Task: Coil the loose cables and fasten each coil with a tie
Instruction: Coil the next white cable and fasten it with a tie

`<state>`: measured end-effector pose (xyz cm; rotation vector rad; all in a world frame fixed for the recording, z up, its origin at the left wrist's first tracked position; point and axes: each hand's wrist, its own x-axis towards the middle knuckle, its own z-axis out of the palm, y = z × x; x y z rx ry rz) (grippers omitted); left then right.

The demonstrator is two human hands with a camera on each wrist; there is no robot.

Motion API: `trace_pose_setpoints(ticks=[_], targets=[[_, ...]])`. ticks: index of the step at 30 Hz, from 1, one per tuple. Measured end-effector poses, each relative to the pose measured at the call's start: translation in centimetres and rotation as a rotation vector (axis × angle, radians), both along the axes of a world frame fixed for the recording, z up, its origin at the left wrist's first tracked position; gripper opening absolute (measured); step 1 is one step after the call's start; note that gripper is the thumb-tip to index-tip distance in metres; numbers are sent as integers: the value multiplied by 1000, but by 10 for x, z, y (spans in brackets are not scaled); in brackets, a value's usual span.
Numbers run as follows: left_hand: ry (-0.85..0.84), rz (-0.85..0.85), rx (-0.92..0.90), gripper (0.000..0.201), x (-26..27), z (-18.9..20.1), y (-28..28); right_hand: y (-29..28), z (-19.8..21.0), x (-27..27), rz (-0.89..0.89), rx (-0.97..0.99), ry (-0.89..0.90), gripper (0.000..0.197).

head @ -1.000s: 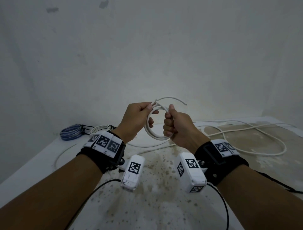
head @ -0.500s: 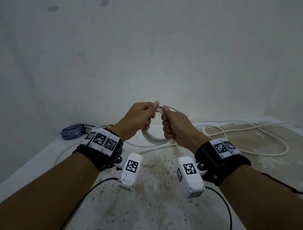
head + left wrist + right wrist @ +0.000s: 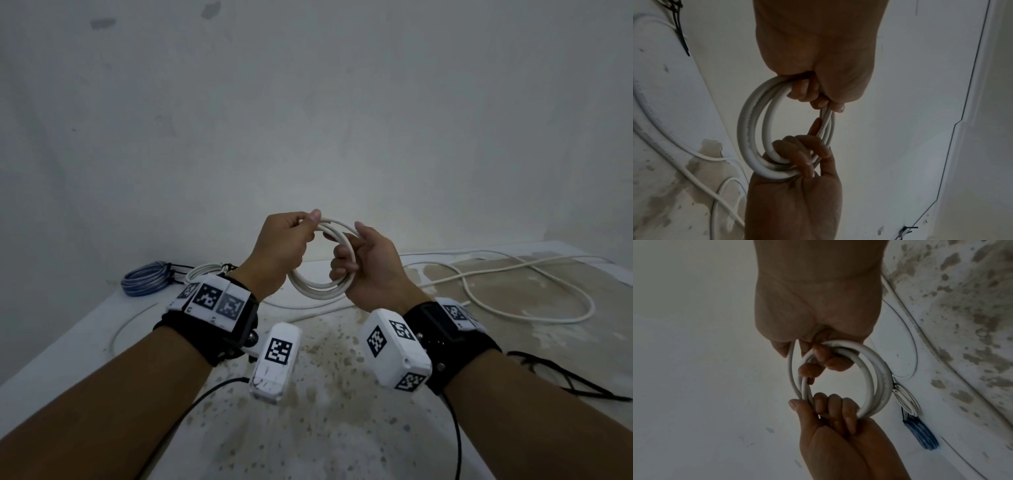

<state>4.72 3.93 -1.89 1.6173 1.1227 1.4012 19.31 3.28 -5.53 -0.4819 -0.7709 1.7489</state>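
Both hands, left hand and right hand, clasped the white coil at nine and three o'clock; stiff, springy cable, probably best pinched across all loops.

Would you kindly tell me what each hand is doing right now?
Left hand: grips the white cable coil.
Right hand: fingers curled round the same coil.

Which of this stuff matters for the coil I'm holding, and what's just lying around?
In play:
white coil, held by left hand and right hand
black ties on the table

Lying about:
blue coil
small white coil
loose white cable
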Motion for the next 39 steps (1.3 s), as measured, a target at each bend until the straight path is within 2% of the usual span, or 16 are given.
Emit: trace_pose_setpoints(ticks=[4,7,12,14,16,20,21,23,27,29,32,35,39], targets=[[-1,17,-54,30,-2,7,0,-2,-4,5,63,63,27,33],[98,34,3,28,-4,7,-2,-4,-4,10,88,122,-72,38],[218,54,89,23,-2,3,-3,-8,2,0,-37,126,-287,56],[224,42,96,25,-1,2,-4,-9,4,-1,-70,117,-329,49],[141,10,69,30,0,2,-6,-8,6,0,-99,100,-298,45],[-339,-77,-173,39,5,-1,-11,-4,8,3,-163,28,-22,45],[-417,-119,-208,40,8,-5,-13,-3,8,3,-180,24,8,45],[-452,-159,-223,41,12,-13,-14,-3,5,1,-215,27,-29,44],[-437,-70,-198,24,14,-12,-12,-5,0,-1,-257,45,-165,37],[-411,-7,-177,26,15,-12,-9,-6,1,-2,-265,44,-186,32],[-354,41,-146,25,18,-14,-9,-6,4,-7,-322,61,-253,35],[-202,65,-88,30,14,-12,-8,-5,4,-12,-399,107,-367,40],[12,101,81,33,9,-11,-6,-2,2,-15,-427,140,-383,41]])
